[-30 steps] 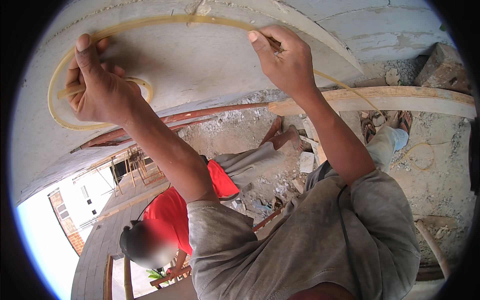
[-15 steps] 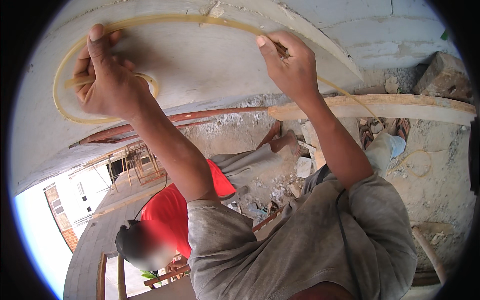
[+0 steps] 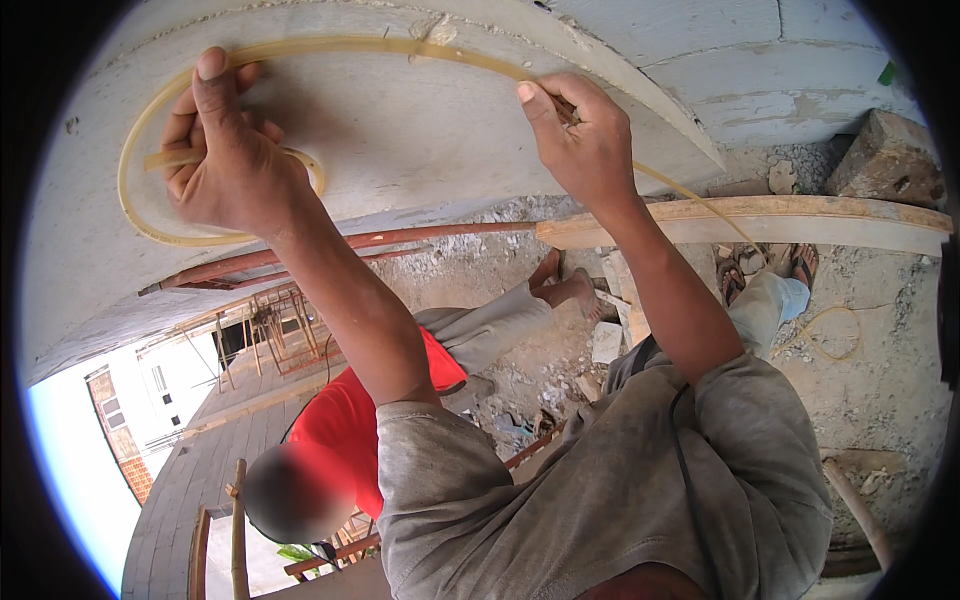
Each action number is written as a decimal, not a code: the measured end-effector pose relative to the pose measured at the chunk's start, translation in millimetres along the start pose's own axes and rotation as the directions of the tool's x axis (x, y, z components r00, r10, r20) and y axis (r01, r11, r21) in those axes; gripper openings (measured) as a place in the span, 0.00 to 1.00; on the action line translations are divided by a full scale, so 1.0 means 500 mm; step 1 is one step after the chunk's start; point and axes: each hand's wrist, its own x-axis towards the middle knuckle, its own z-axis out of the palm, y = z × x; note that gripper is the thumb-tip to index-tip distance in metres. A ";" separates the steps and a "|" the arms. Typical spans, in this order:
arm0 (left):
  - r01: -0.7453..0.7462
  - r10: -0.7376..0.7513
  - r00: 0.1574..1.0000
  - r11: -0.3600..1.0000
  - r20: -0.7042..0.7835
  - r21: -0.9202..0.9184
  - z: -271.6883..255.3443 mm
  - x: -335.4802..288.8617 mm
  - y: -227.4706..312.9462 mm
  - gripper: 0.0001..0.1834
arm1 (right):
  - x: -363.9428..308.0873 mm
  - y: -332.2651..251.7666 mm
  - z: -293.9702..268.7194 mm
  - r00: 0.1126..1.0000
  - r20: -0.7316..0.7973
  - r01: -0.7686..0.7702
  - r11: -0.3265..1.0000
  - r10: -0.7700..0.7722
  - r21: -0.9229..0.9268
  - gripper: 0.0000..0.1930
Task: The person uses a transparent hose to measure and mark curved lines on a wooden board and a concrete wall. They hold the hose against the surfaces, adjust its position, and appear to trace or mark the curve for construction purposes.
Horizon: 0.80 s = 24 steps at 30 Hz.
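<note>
A long, translucent yellow plastic tube (image 3: 375, 45) arches between my two hands, close to a pale concrete surface (image 3: 400, 130). My left hand (image 3: 240, 165) has its fingers curled round the tube near one end, thumb pointing up. From there the tube bends into a loop that hangs around the hand. Farther right, my right hand (image 3: 585, 145) pinches the same tube between thumb and fingers. Beyond that hand it runs down to the right, over a wooden plank, toward the ground, where a thin yellow coil (image 3: 835, 330) lies.
A co-worker in a red shirt (image 3: 340, 425) bends over at lower left. Below the concrete are a reddish bar (image 3: 350, 240) and the wooden plank (image 3: 800, 217). Rubble (image 3: 590, 385) covers ground near my feet. A rough block (image 3: 890, 165) stands by the wall at upper right.
My left hand and the tube's loop have shifted slightly right. My right hand has dropped a little, still on the tube. The co-worker's head has moved slightly lower and to the right.
</note>
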 end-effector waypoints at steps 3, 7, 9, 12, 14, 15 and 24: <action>0.005 -0.005 1.000 1.000 0.003 -0.001 0.000 0.000 0.000 0.12 | 0.000 0.001 -0.001 1.000 0.007 -0.009 1.000 0.009 -0.007 0.13; 0.000 0.000 1.000 1.000 -0.012 0.013 0.001 -0.001 -0.002 0.13 | 0.000 0.002 0.000 1.000 0.002 0.000 1.000 0.000 -0.011 0.14; -0.014 0.014 1.000 1.000 -0.001 0.000 0.001 0.000 -0.003 0.13 | 0.001 0.002 0.000 1.000 0.000 0.002 1.000 -0.002 -0.009 0.14; -0.017 0.017 1.000 1.000 0.014 -0.008 0.000 0.001 -0.004 0.12 | 0.000 0.003 0.001 1.000 -0.002 -0.001 1.000 0.001 -0.010 0.13; -0.014 0.014 1.000 1.000 0.014 -0.008 0.000 0.001 -0.004 0.12 | 0.000 0.002 0.001 1.000 -0.002 -0.006 1.000 0.006 -0.009 0.13; -0.012 0.012 1.000 1.000 0.009 -0.006 0.000 0.001 -0.004 0.12 | 0.000 0.002 0.001 1.000 -0.001 -0.008 1.000 0.008 -0.007 0.13; -0.012 0.012 1.000 1.000 0.002 0.009 0.000 -0.001 -0.003 0.11 | 0.000 0.002 0.000 1.000 0.003 -0.004 1.000 0.004 -0.002 0.13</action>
